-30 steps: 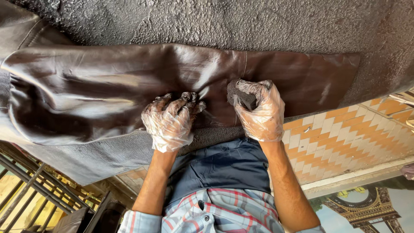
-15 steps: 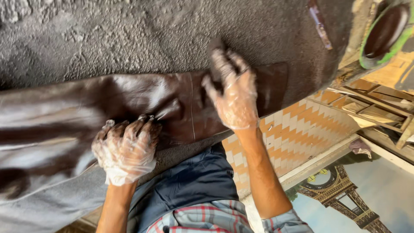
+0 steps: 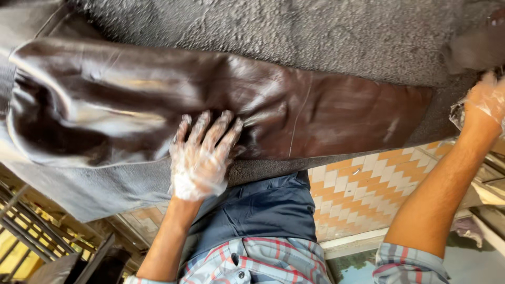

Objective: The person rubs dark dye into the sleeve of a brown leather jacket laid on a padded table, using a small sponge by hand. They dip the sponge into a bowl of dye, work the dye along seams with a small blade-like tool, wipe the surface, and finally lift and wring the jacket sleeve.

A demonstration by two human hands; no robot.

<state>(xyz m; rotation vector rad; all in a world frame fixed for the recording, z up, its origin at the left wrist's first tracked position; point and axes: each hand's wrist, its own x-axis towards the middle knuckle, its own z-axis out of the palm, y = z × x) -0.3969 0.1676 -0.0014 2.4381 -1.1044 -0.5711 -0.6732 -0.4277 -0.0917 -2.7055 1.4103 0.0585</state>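
A dark brown leather garment (image 3: 326, 110) lies stretched across a grey, rough-textured surface (image 3: 273, 26). My left hand (image 3: 202, 155), in a thin clear plastic glove, presses flat on the leather near its lower edge with the fingers spread. My right hand (image 3: 486, 100), also gloved, is off the leather at the far right edge of the view, beside the grey surface. Its fingers are blurred and partly cut off, so whether it holds anything is unclear.
A blurred grey shape (image 3: 473, 50) sits just above my right hand. Below the surface are an orange-and-white tiled floor (image 3: 363, 194), my blue trousers (image 3: 258, 210) and checked shirt. A metal frame (image 3: 31, 231) stands at the lower left.
My right hand left the leather and swung out to the far right. My left hand opened from a curled grip and now lies flat on the leather. The view shifted.
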